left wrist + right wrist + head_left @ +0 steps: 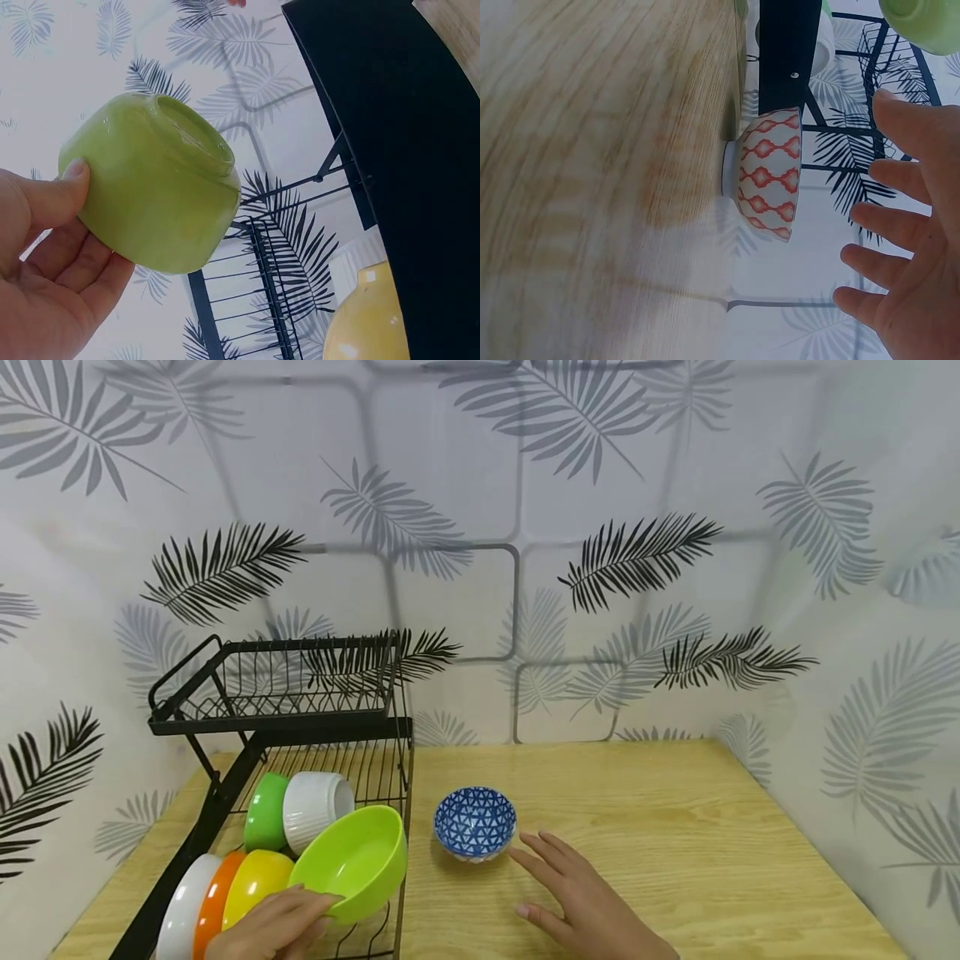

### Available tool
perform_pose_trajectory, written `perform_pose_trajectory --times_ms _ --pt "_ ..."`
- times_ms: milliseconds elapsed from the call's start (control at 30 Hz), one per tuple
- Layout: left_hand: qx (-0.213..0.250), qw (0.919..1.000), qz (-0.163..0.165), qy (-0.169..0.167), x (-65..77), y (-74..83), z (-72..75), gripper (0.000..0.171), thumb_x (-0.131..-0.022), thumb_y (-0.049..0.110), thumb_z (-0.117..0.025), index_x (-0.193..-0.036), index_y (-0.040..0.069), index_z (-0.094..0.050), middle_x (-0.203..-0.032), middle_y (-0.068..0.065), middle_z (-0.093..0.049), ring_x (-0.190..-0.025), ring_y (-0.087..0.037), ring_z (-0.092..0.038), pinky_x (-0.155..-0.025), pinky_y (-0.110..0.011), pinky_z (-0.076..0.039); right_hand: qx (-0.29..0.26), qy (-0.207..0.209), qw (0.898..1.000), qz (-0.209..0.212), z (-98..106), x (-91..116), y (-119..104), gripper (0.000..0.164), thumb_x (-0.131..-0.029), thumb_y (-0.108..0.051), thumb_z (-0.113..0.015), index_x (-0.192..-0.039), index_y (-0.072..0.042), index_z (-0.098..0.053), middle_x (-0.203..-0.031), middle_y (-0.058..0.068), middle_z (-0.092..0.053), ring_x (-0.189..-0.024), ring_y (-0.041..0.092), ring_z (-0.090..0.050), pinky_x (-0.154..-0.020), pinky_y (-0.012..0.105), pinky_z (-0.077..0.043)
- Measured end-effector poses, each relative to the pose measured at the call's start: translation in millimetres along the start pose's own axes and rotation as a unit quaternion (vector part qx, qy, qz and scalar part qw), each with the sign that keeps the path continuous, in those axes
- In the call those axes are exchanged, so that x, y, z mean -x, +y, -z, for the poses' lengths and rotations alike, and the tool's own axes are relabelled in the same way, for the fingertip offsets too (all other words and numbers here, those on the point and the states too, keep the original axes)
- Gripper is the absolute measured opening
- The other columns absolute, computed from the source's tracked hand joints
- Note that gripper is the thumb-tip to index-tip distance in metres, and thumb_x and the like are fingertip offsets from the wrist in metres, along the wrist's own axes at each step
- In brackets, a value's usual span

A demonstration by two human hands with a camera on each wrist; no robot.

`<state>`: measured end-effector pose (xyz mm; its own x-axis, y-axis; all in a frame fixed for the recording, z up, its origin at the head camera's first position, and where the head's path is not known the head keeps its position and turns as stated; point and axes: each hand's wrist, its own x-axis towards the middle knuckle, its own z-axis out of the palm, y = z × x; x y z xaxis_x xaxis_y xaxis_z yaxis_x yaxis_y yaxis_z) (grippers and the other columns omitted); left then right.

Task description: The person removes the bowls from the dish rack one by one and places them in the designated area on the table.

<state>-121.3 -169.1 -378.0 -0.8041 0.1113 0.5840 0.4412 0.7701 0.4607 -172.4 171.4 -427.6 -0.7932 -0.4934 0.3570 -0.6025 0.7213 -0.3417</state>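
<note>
My left hand pinches the rim of a lime green bowl, thumb on one side and fingers on the other. The bowl is tilted above the front of the black dish rack. In the left wrist view its foot ring faces the camera. On the wooden table stands a small patterned bowl, upright, blue and white inside; the right wrist view shows red diamond shapes on its outer wall. My right hand is just right of this bowl, fingers spread, apart from it and holding nothing.
Several bowls lean on the rack's lower level: white, orange, yellow, green and ribbed white. An upper wire shelf overhangs the back. Leaf-patterned wall covering stands behind the table.
</note>
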Motion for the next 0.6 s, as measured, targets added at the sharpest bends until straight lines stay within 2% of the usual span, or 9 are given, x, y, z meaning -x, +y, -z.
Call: perform_pose_trajectory --times_ms 133,200,233,300,367,433,467,600 --pt "-0.024 0.9989 -0.040 0.007 -1.4 4.8 -0.9 0.040 -0.053 -0.007 -0.088 -0.085 0.014 -0.076 -0.084 0.016 -0.066 -0.069 0.002 -0.054 -0.066 -0.020 -0.057 0.000 0.002 1.000 -0.001 2 1 0 0.056 -0.095 -0.040 -0.058 -0.144 -0.020 -0.044 -0.150 0.006 -0.039 -0.137 0.036 -0.035 -0.104 0.057 -0.039" --pt "-0.038 0.9965 -0.073 0.015 -2.9 6.2 -0.8 0.039 -0.052 -0.001 -0.089 -0.086 0.014 -0.076 -0.085 0.016 -0.066 -0.071 0.000 -0.057 -0.070 -0.014 -0.055 0.003 0.003 1.000 0.000 3 2 0 0.056 -0.094 -0.039 -0.059 -0.145 -0.022 -0.043 -0.150 0.004 -0.039 -0.137 0.035 -0.035 -0.104 0.057 -0.039" --pt "-0.043 0.9948 -0.090 0.018 -3.9 6.4 -0.4 0.033 -0.056 0.008 -0.088 -0.086 0.014 -0.076 -0.086 0.015 -0.067 -0.072 0.000 -0.058 -0.073 -0.011 -0.053 0.004 0.003 1.000 0.001 3 2 0 0.056 -0.094 -0.038 -0.060 -0.145 -0.022 -0.043 -0.150 0.004 -0.039 -0.137 0.035 -0.035 -0.103 0.057 -0.039" --pt "-0.048 0.9908 -0.124 0.024 -5.8 6.6 0.6 0.017 -0.076 0.027 -0.075 -0.087 0.014 -0.076 -0.088 0.014 -0.067 -0.076 -0.002 -0.061 -0.081 -0.004 -0.046 0.004 0.003 1.000 0.002 3 2 1 0.057 -0.094 -0.037 -0.060 -0.145 -0.021 -0.042 -0.151 0.004 -0.039 -0.137 0.035 -0.035 -0.103 0.057 -0.039" --pt "-0.039 0.9863 -0.157 0.032 -8.4 6.2 1.3 0.038 -0.091 0.042 -0.051 -0.088 0.014 -0.076 -0.089 0.014 -0.067 -0.077 -0.003 -0.061 -0.090 0.001 -0.037 0.001 0.000 1.000 0.000 3 2 1 0.057 -0.094 -0.038 -0.059 -0.145 -0.021 -0.042 -0.151 0.004 -0.038 -0.137 0.035 -0.035 -0.104 0.057 -0.039" --pt "-0.029 0.9823 -0.181 0.040 -10.1 6.4 1.2 0.063 -0.096 0.053 -0.029 -0.088 0.012 -0.075 -0.089 0.012 -0.067 -0.078 -0.004 -0.061 -0.096 0.001 -0.032 -0.005 -0.005 1.000 -0.005 3 2 1 0.057 -0.094 -0.038 -0.060 -0.145 -0.020 -0.042 -0.151 0.005 -0.039 -0.138 0.035 -0.034 -0.104 0.057 -0.038" --pt "-0.027 0.9805 -0.189 0.046 -10.9 6.8 0.5 0.067 -0.098 0.055 -0.025 -0.088 0.012 -0.076 -0.088 0.012 -0.067 -0.078 -0.004 -0.062 -0.098 0.000 -0.030 -0.006 -0.006 1.000 -0.007 3 2 1 0.057 -0.094 -0.039 -0.060 -0.146 -0.021 -0.042 -0.151 0.004 -0.039 -0.138 0.035 -0.034 -0.105 0.057 -0.038" --pt "-0.011 0.9755 -0.212 0.058 -12.9 7.8 -2.6 0.064 -0.100 0.050 -0.026 -0.087 0.011 -0.076 -0.087 0.010 -0.068 -0.078 -0.005 -0.062 -0.102 -0.003 -0.029 -0.009 -0.005 1.000 -0.008 3 3 1 0.057 -0.094 -0.039 -0.060 -0.145 -0.021 -0.042 -0.150 0.006 -0.039 -0.137 0.035 -0.034 -0.105 0.057 -0.038"
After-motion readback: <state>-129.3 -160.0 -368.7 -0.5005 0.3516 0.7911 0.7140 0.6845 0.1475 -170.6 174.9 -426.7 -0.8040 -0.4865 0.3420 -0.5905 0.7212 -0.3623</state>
